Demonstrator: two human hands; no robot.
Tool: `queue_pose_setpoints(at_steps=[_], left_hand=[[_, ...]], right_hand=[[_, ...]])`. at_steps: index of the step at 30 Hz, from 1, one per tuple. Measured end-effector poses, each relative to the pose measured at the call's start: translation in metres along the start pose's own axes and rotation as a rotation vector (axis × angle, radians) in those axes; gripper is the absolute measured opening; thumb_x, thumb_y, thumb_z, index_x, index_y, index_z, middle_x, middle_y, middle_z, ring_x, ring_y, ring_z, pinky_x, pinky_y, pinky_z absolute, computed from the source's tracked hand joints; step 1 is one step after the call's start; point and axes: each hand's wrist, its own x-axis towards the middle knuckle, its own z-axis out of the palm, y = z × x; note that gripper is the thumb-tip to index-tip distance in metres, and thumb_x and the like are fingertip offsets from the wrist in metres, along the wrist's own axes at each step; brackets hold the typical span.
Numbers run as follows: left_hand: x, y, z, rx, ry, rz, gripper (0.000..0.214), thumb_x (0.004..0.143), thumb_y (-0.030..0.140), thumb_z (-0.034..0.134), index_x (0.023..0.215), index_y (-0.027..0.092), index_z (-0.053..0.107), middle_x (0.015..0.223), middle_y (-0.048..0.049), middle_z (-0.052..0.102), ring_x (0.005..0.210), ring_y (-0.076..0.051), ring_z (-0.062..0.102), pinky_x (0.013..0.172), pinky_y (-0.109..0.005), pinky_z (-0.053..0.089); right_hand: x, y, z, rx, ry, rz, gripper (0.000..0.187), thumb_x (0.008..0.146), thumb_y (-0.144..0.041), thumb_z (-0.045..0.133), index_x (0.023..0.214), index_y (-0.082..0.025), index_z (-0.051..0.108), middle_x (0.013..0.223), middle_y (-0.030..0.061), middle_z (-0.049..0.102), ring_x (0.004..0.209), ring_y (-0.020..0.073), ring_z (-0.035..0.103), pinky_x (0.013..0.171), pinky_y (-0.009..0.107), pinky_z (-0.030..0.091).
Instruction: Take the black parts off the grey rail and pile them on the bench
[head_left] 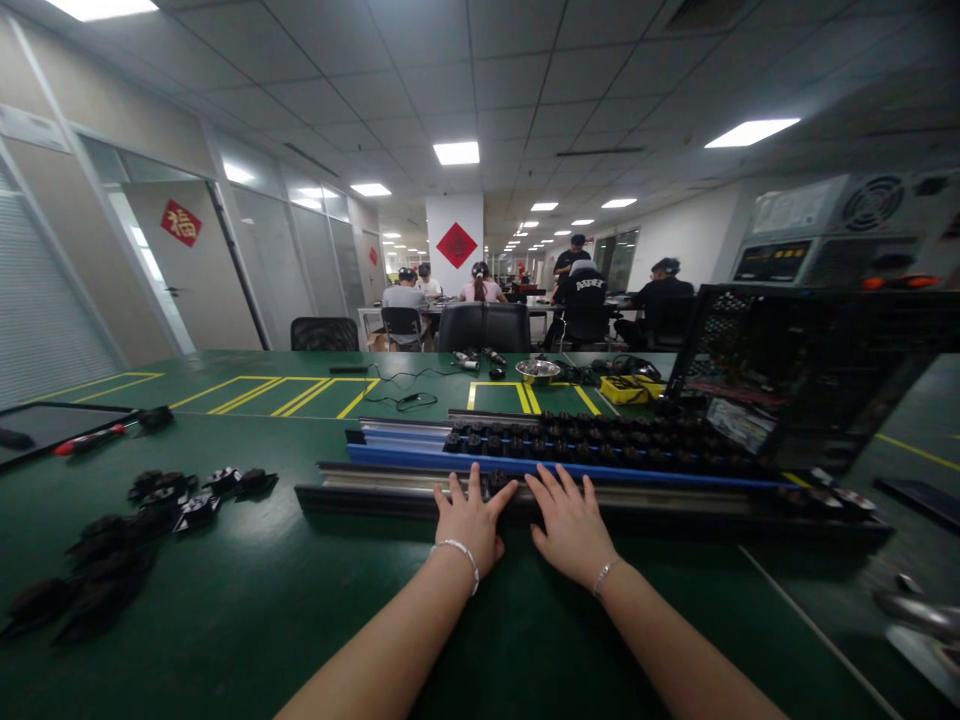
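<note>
Both my hands rest on a long black-edged metal rail (375, 497) lying across the green table. My left hand (465, 525), with a light bracelet at the wrist, has its fingers spread over the rail. Beside it my right hand (571, 532), also with a bracelet, lies with fingers apart on the same rail. A small black part (493, 484) sits in the channel by my left index finger; its shape is partly hidden. Just behind runs a blue rail (420, 457), with rows of black roller-like pieces (585, 440) along it.
Loose black parts (112, 550) lie in piles at left, near a red-handled tool (90, 438). An open black computer case (810, 370) stands at right. Farther back are a metal bowl (537, 371) and a yellow item (631, 389). Several people sit at tables beyond.
</note>
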Motion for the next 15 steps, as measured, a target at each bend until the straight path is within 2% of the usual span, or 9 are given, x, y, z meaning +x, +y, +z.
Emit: queue_pose_setpoints(at_steps=[5,15], left_hand=[[0.0026,0.0028,-0.0049,0.017,-0.104,-0.021,0.082,0.061,0.042,0.064,0.132,0.047,0.023,0.147,-0.0093,0.018,0.125,-0.048,0.022,0.089,-0.07,0.015],[-0.0002,0.0015,-0.0054,0.041,-0.099,-0.004,0.075,0.068,0.038,0.056,0.134,0.042,0.022,0.147,-0.0092,0.019,0.129,-0.041,0.02,0.092,-0.069,0.015]], right_hand=[[-0.0004,0.0028,0.0017,-0.026,-0.03,0.013,0.057,0.073,-0.03,0.047,0.129,-0.021,0.04,0.142,0.0072,0.031,0.129,0.0305,0.02,0.102,0.055,0.006],[-0.0017,0.0039,0.0031,-0.048,0.001,-0.001,0.055,0.074,-0.032,0.048,0.128,-0.024,0.042,0.142,0.0059,0.031,0.129,0.0301,0.021,0.103,0.052,0.007]])
